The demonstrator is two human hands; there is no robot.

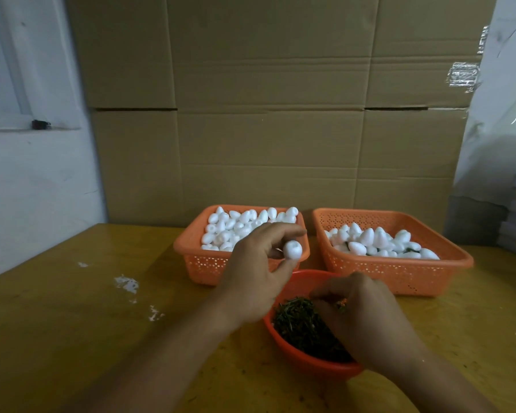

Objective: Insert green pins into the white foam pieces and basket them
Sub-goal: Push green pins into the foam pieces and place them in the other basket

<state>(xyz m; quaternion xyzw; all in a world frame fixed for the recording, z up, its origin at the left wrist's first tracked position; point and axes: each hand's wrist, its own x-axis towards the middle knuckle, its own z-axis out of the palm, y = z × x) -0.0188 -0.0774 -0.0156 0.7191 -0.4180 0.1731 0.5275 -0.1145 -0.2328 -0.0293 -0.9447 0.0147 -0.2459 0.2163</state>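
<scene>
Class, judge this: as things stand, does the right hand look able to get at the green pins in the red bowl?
Probably yes: the right hand is already inside the red bowl, fingers down on the green pins, with nothing covering them.

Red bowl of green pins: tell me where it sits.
In the head view, the red bowl sits at the table's near centre, before both orange baskets, with the right hand reaching into it.

Left hand pinching, raised; right hand lowered, seemingly curled.

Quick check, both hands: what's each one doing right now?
Left hand: pinches a white foam piece.
Right hand: fingers curled down in the red bowl of green pins; grip cannot be told.
</scene>
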